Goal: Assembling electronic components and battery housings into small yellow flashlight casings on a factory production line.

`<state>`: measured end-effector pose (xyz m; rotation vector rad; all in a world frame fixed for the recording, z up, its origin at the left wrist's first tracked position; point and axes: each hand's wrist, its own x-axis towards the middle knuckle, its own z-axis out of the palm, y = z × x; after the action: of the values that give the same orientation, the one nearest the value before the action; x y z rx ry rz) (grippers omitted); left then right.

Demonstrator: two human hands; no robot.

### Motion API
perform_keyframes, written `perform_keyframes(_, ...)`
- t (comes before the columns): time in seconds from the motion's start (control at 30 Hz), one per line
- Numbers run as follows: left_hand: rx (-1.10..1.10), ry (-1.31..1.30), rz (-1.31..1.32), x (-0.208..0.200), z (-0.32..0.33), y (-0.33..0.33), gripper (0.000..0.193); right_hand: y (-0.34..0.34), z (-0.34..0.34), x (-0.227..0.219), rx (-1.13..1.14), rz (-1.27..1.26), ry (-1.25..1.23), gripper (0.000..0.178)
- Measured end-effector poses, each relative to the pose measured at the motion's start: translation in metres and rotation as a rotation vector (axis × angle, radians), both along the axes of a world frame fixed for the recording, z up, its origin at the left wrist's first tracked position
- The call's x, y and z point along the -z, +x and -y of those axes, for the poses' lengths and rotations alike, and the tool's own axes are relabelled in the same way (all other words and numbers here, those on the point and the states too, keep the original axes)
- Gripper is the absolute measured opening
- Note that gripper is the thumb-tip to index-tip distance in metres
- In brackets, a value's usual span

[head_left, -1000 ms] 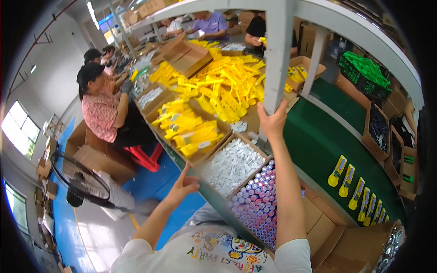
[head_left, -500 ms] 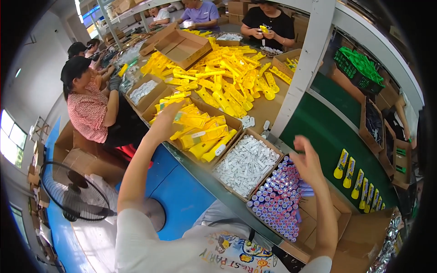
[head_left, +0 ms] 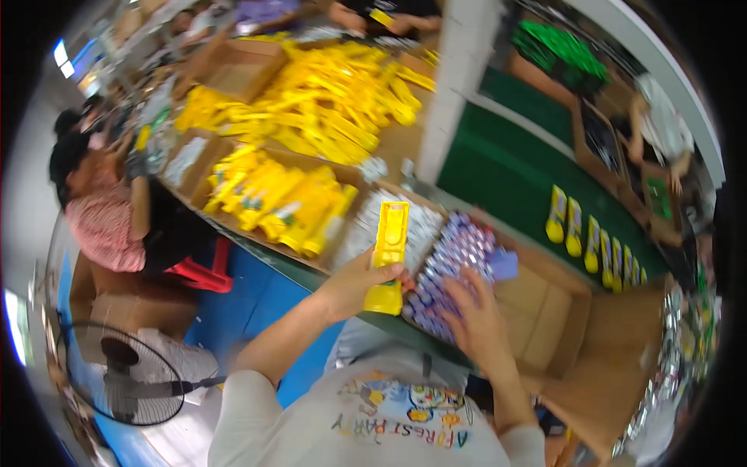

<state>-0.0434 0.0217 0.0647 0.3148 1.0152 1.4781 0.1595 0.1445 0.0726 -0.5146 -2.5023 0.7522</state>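
Observation:
Upright in front of my body, a long yellow plastic housing point(head_left: 393, 241) with a hollow recess is gripped by my left hand point(head_left: 359, 285), thumb across its lower half. My right hand point(head_left: 476, 315) hovers over or touches the near right part of a pile of purple cylindrical batteries point(head_left: 447, 272); its fingers are apart and bent, and I see nothing in them. Behind the housing stands a box of small white parts point(head_left: 352, 240), partly covered by it. To its left, a cardboard box holds several yellow housings point(head_left: 284, 206).
A large heap of yellow housings point(head_left: 334, 101) covers the table farther off. Several finished-looking yellow pieces point(head_left: 574, 226) lie in a row on the green belt point(head_left: 498, 171). An open cardboard box point(head_left: 537, 303) is right of the batteries. A fan point(head_left: 124, 373) stands at left; co-workers sit around.
My left hand has come back from the box of yellow housings with one in its grip. My right hand has moved down and left to the batteries. The view has shifted.

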Motion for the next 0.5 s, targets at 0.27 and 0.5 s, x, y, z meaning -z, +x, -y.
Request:
perform_keyframes(0.27,-0.24,0.084,-0.139,0.016,-0.04,0.066,0.052,0.006,-0.036,0.013,-0.303,-0.193,-0.126,0.019)
perform_keyframes(0.5,-0.075,0.168,-0.466,0.034,-0.029,0.091,0.054,-0.003,-0.006,0.016,0.085,-0.327,-0.244,0.01)
